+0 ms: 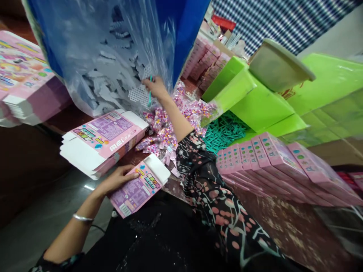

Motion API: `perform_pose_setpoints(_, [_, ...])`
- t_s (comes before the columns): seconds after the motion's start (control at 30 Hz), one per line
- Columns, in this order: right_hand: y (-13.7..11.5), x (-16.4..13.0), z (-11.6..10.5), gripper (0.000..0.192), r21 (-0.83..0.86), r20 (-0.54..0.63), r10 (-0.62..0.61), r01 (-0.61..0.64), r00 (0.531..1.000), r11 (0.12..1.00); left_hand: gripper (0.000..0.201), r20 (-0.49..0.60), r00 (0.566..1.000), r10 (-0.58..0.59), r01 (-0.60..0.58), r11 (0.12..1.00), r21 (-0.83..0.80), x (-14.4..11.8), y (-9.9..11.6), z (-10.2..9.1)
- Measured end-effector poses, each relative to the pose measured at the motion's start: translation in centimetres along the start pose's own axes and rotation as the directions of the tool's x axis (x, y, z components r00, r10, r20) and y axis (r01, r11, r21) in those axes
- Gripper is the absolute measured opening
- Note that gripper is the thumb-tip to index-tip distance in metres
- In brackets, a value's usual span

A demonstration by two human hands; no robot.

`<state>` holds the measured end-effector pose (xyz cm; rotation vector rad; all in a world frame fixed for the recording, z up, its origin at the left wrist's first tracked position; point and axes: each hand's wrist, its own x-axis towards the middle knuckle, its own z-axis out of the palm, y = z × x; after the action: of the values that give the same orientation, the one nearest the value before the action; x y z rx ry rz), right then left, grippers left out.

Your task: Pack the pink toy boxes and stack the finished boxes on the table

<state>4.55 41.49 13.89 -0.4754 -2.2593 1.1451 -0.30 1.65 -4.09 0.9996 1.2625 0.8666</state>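
Your left hand [117,180] rests on a flat pink printed cardboard carton [138,187] lying at the near edge of the worktop [283,223], fingers spread over its left edge and pressing it down rather than gripping round it. Your right hand [154,87] is stretched out to the big clear plastic bag of pale grey cut-out pieces [113,71], and its fingers are pinched on a thin teal plastic stick [149,94] at the bag's mouth. The carton should be light and fairly stiff across its panels, but it will bend at the creases and the white end flaps look easy to crumple, so I would take it by the long edges, thumb on top, not by a flap. The stick looks light, slim and smooth, likely to slip or roll; a pinch near its middle seems safest. Just beyond the carton sits a stack of the same flat pink cartons [99,141], with a heap of small pink sachets [170,128] beside your forearm, a pile of teal sticks [224,132] to the right, and rows of closed pink boxes [272,158] near green boxes [255,102].
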Motion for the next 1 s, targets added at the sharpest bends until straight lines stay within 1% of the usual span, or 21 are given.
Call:
perform_pose_setpoints(0.03, [-0.6,-1.5,-0.7,0.059,0.028,-0.025,0.087,-0.086,0.996,0.996,0.088,-0.035,0.999,-0.011,0.01,1.0,-0.027,-0.2,0.2,0.0])
perform_pose_setpoints(0.1, [-1.9,-5.9,-1.9,0.055,0.056,-0.044,0.231,-0.229,0.972,0.972,0.095,-0.131,0.991,-0.027,0.015,0.995,-0.095,-0.4,0.6,0.0])
perform_pose_setpoints(0.17, [-3.3,-11.6,-2.6,0.048,0.069,-0.015,0.273,-0.271,0.962,0.96,0.099,-0.213,0.976,-0.032,0.002,0.99,-0.14,0.0,1.0,0.2])
perform_pose_setpoints(0.2, [-4.0,-14.5,-2.7,0.048,0.063,-0.012,0.289,-0.288,0.957,0.956,0.098,-0.243,0.97,-0.021,-0.014,0.99,-0.139,0.3,1.2,0.4])
perform_pose_setpoints(0.27, [-5.3,-19.8,-2.6,0.054,0.016,-0.012,0.336,-0.336,0.942,0.942,0.093,-0.287,0.958,0.023,-0.057,0.992,-0.113,0.9,1.7,1.1])
perform_pose_setpoints(0.3, [-5.8,-21.9,-2.5,0.055,-0.018,-0.005,0.358,-0.358,0.934,0.933,0.09,-0.308,0.95,0.049,-0.083,0.992,-0.098,1.1,2.0,1.6])
perform_pose_setpoints(0.37, [-6.5,-24.9,-2.3,0.053,-0.084,0.022,0.376,-0.373,0.927,0.924,0.085,-0.332,0.938,0.1,-0.131,0.989,-0.073,1.2,2.6,2.7])
perform_pose_setpoints(0.43, [-6.7,-26.4,-2.3,0.051,-0.153,0.063,0.361,-0.348,0.931,0.925,0.081,-0.334,0.932,0.14,-0.164,0.985,-0.047,1.1,3.4,3.8])
perform_pose_setpoints(0.5, [-6.9,-27.1,-2.4,0.047,-0.237,0.092,0.312,-0.284,0.946,0.929,0.075,-0.331,0.924,0.191,-0.203,0.979,-0.001,1.0,4.1,4.9])
perform_pose_setpoints(0.6, [-7.3,-27.5,-2.7,0.043,-0.362,0.086,0.203,-0.159,0.975,0.918,0.069,-0.347,0.903,0.253,-0.248,0.967,0.057,1.0,4.8,6.1])
perform_pose_setpoints(0.67, [-7.8,-28.0,-2.9,0.04,-0.397,0.082,0.162,-0.117,0.983,0.911,0.071,-0.378,0.885,0.27,-0.262,0.962,0.074,1.1,4.9,6.7])
perform_pose_setpoints(0.73, [-8.7,-28.8,-3.1,0.031,-0.394,0.082,0.159,-0.114,0.984,0.912,0.071,-0.4,0.873,0.28,-0.27,0.959,0.082,1.2,4.8,7.1])
perform_pose_setpoints(0.83, [-10.2,-30.1,-3.2,0.016,-0.363,0.097,0.19,-0.143,0.977,0.921,0.069,-0.405,0.867,0.289,-0.278,0.957,0.088,1.2,4.5,7.7])
perform_pose_setpoints(0.93, [-11.4,-31.3,-2.8,0.017,-0.37,0.122,0.221,-0.163,0.968,0.915,0.068,-0.417,0.861,0.29,-0.282,0.956,0.083,1.1,4.1,8.4])
perform_pose_setpoints(1.0, [-11.6,-31.9,-2.5,0.019,-0.418,0.095,0.227,-0.168,0.969,0.893,0.069,-0.43,0.855,0.289,-0.285,0.956,0.075,1.2,3.8,8.8])
